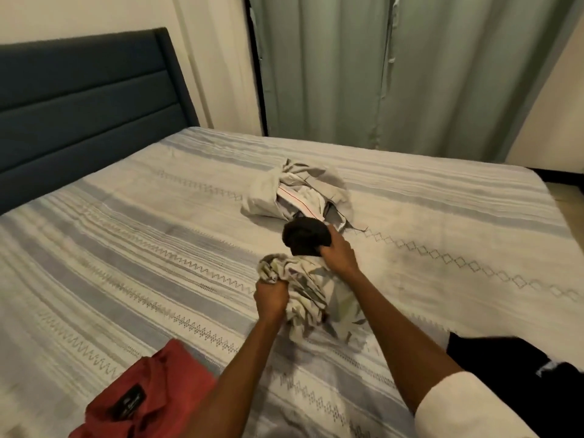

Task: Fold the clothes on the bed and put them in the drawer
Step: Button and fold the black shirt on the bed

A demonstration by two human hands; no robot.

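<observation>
A crumpled patterned white-and-grey garment point(319, 298) lies in the middle of the bed point(126, 235). My left hand point(271, 297) grips a bunch of it at its left end. Just beyond it, my right hand point(338, 251) grips a balled black garment point(306, 237). Behind that sits a heap of light grey trousers point(295, 194) with a red-striped waistband showing. A red shirt point(148, 396) with a black label lies at the near edge on the left. A black garment point(518, 374) lies at the near right.
A dark blue padded headboard point(82, 105) stands at the left end of the bed. Grey-green curtains point(395, 71) hang behind the far side. The bed's right corner point(537, 181) meets a strip of floor.
</observation>
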